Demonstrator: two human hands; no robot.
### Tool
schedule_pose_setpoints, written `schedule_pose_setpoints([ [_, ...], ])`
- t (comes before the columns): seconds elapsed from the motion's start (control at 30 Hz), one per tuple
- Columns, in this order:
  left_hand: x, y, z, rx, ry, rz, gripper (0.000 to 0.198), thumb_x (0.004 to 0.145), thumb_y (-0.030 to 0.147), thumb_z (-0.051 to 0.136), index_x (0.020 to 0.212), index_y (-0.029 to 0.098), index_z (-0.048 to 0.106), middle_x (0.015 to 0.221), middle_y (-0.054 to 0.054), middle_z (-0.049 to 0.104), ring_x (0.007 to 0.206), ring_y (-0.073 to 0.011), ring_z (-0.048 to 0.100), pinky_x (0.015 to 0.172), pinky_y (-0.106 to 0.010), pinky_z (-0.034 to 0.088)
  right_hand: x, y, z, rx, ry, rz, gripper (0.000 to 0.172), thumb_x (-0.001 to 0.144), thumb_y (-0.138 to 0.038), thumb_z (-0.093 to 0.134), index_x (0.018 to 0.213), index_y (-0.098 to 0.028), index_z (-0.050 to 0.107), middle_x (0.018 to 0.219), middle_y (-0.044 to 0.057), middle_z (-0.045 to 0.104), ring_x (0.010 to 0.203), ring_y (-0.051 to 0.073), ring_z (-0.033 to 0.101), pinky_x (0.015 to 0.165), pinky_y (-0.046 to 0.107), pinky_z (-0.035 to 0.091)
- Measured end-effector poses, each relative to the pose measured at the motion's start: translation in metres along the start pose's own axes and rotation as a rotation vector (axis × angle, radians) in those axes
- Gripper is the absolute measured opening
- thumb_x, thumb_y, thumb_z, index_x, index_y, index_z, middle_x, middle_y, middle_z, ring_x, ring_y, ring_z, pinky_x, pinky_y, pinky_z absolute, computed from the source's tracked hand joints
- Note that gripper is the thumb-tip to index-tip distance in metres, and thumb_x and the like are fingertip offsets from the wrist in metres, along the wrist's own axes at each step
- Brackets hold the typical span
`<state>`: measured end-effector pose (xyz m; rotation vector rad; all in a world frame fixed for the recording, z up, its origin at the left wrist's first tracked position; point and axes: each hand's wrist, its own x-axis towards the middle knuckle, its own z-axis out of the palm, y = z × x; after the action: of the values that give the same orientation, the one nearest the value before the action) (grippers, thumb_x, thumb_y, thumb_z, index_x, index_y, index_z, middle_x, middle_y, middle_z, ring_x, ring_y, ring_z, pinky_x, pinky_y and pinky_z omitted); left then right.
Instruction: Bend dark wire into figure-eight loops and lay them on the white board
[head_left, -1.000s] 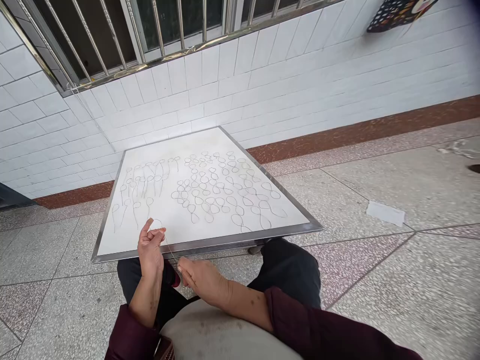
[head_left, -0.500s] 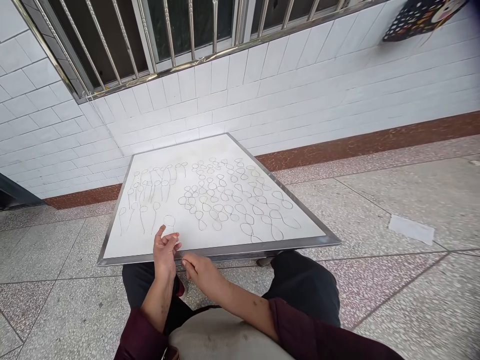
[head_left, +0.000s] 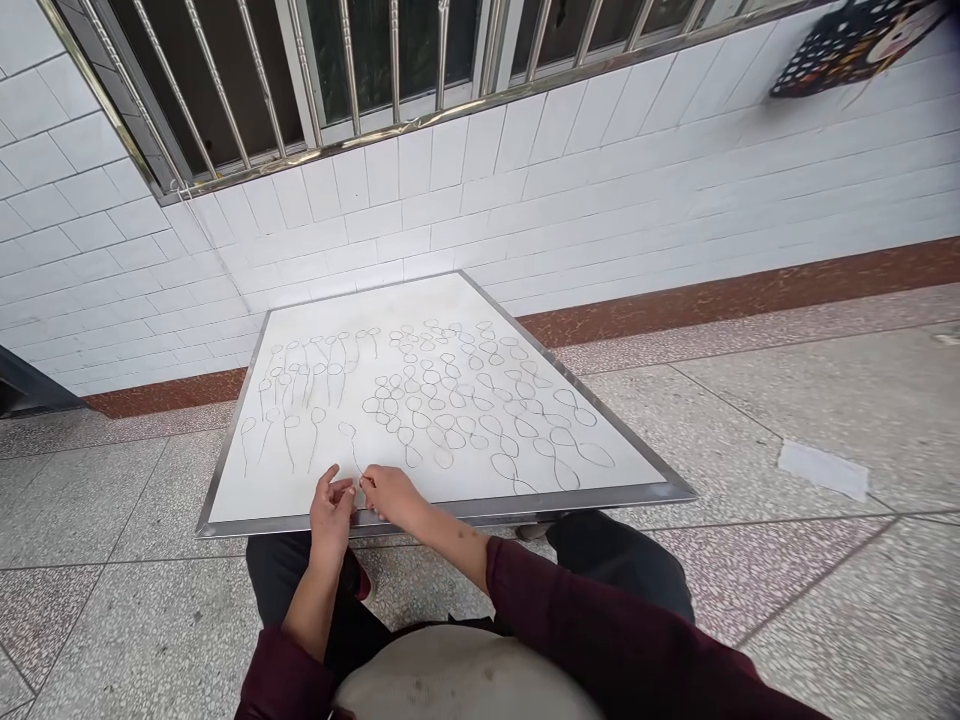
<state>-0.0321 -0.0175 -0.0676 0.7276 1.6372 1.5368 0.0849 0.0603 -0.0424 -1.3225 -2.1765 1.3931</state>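
The right hand's fingers (head_left: 367, 483) look pinched together on a fine wire strand (head_left: 355, 456), though it is too thin to be sure; the left hand's fingers (head_left: 337, 488) curl loosely just beside it. The strand runs away and up-left into a small loop (head_left: 346, 430), nearer the left hand, at the edge of rows of wire loops (head_left: 442, 420) on a steel-framed white board (head_left: 525, 507), above a terrazzo floor (head_left: 112, 540), with a tiled wall (head_left: 450, 215) and barred window (head_left: 390, 60) across the top of the frame.

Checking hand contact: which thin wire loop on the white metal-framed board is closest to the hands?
The oval wire loop at the front: its tail runs into the right hand; the other loops on the white metal-framed board touch neither hand.
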Motion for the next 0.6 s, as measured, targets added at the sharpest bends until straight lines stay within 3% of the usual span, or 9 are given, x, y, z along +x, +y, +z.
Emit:
schedule_pose_setpoints([
  [0.27,0.002,-0.009,-0.009,-0.031,-0.016,-0.001,0.052,0.070,0.033,0.075,0.118,0.017,0.060,0.105,-0.013,0.068,0.093,-0.0220,0.064,0.073,-0.032,0.053,0.021,0.002,0.011,0.086,-0.017,0.073,0.015,0.096,-0.026,0.046,0.102,-0.016,0.056,0.074,0.004,0.069,0.045,0.010,0.054,0.044,0.021,0.045],
  [0.6,-0.005,-0.012,-0.012,-0.093,0.005,0.024,0.050,0.079,0.037,0.071,0.124,0.020,0.057,0.114,-0.013,0.064,0.099,-0.0206,0.063,0.078,-0.032,0.053,0.029,-0.006,0.014,0.072,-0.024,-0.003,0.018,0.098,-0.028,0.043,0.107,-0.019,0.056,0.072,0.001,0.067,0.046,0.010,0.054,0.048,0.021,0.043],
])
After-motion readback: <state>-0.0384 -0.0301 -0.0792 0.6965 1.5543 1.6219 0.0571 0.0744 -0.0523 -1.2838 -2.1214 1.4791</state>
